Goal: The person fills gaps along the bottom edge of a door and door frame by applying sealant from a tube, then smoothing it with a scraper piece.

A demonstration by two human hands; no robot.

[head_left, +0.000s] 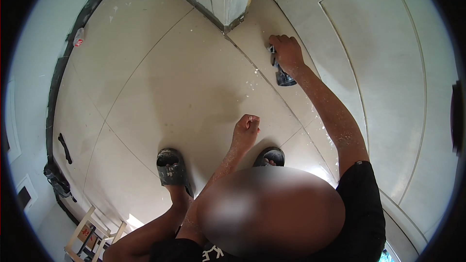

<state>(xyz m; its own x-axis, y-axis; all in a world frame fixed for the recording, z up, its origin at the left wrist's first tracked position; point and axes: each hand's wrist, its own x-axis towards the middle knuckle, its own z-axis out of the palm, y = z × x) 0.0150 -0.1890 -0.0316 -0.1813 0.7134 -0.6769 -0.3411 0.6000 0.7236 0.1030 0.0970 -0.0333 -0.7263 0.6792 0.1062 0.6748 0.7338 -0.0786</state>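
My left hand (246, 132) is closed in a loose fist above the tiled floor, between my two sandalled feet; whether anything small is inside it is hidden. Further forward on the right, my right hand (289, 54) has its fingers curled round a black tool (285, 78). The tool's dark end shows under my wrist, and a pale, silvery part shows beside my fingers. Its exact kind cannot be made out. It is close to the floor, near the white door panel. White specks cover both forearms.
A white door (388, 67) stands at the right, and a wall corner (225, 14) juts in at the top. A crushed cup (79, 37) lies by the left wall. Dark items (58, 182) and a wooden stool (80, 228) are at lower left.
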